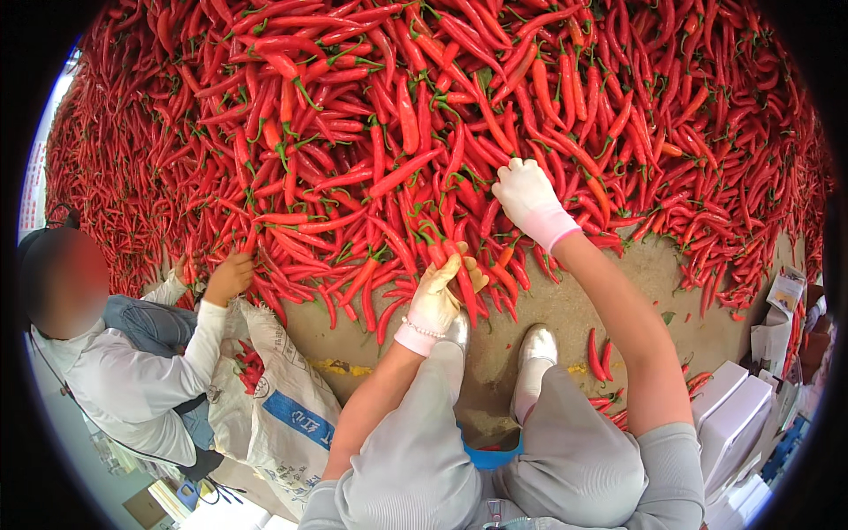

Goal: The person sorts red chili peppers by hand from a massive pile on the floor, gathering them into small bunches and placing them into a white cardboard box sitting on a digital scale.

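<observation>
A huge heap of red chili peppers [397,119] with green stems fills the upper part of the head view. My left hand [437,291], in a whitish glove with a beaded bracelet at its wrist, is closed around several red chilies [467,285] at the heap's near edge. To the right and farther up, my right hand [527,192], in a white glove with a pink cuff, rests against the heap with its fingers curled down. Its fingertips are hidden, so whether it grips a chili cannot be told.
At the left a person [126,391] reaches into the heap beside a woven sack [285,391] holding some chilies. Loose chilies [596,354] lie on the concrete floor right of my shoes. White boxes [729,417] stand at the right; a blue object [493,457] shows between my legs.
</observation>
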A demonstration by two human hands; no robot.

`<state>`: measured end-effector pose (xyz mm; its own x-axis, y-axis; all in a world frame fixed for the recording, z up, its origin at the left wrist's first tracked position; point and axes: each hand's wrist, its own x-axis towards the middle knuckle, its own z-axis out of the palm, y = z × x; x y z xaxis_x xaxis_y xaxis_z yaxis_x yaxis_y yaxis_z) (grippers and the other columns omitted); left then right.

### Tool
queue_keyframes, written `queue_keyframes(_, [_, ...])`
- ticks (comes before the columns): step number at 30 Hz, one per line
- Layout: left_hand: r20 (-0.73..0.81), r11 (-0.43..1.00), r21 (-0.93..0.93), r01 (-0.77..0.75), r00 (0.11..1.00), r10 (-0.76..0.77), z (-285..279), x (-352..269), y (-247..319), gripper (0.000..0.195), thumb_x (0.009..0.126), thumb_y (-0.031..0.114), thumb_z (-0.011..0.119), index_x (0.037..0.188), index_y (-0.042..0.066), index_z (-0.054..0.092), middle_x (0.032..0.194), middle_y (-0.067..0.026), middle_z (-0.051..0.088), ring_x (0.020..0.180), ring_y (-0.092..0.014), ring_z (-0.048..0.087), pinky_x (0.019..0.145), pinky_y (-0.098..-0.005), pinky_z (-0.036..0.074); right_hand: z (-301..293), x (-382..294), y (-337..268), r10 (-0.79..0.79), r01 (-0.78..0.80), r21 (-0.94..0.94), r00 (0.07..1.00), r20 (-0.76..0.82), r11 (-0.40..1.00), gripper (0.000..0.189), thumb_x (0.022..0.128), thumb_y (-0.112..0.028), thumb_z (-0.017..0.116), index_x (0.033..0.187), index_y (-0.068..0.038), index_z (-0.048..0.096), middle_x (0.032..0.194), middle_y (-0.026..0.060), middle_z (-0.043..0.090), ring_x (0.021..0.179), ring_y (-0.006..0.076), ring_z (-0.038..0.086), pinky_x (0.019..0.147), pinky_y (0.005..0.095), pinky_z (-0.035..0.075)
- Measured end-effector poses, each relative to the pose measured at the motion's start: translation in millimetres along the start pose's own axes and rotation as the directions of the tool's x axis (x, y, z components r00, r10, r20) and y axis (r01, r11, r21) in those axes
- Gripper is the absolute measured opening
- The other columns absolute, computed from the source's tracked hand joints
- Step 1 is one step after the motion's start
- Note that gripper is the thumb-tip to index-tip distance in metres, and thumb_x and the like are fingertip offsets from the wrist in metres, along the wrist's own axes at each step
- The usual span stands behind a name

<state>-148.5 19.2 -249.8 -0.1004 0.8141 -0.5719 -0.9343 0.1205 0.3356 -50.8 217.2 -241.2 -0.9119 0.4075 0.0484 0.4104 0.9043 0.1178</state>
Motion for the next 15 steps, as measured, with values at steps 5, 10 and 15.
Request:
queue_keyframes(5, [-0.061,0.981,-0.191,0.03,0.997,-0.043,3,2,-12,0.035,0.086,0.025,0.057,0.118,0.015,0.047,0.109,-0.0111,0.055,0.097,-0.028,0.055,0.084,-0.0473,0.047,8,9,9,-0.063,0.064,-0.003,0.987,0.149,0.998,0.008,0.069,-0.012,0.056,0.072,-0.011,0.063,0.071,0.0061,0.059,0.076,0.0239,0.057,0.067,0.0348,0.045])
queue_keyframes(10, [-0.011,0.988,-0.153,0.034,0.999,-0.036,-9,-8,-5,0.039,0.086,0.021,0.056,0.121,0.013,0.044,0.111,-0.0106,0.054,0.102,-0.026,0.054,0.085,-0.0442,0.047,-54,-35,23,0.158,-0.129,0.278,0.984,-0.082,0.952,0.013,0.066,-0.01,0.061,0.079,-0.007,0.062,0.073,0.0091,0.057,0.073,0.0273,0.055,0.066,0.0377,0.045])
queue_keyframes(15, [0.071,0.994,-0.105,-0.012,0.997,0.02,28,-3,-8,0.04,0.087,0.011,0.051,0.125,0.012,0.039,0.119,-0.0115,0.05,0.109,-0.029,0.049,0.094,-0.0469,0.041,-37,-70,-14,0.694,-0.417,0.887,0.699,0.173,0.198,0.024,0.071,-0.011,0.063,0.092,0.0,0.062,0.087,0.0134,0.061,0.082,0.0248,0.059,0.074,0.031,0.046])
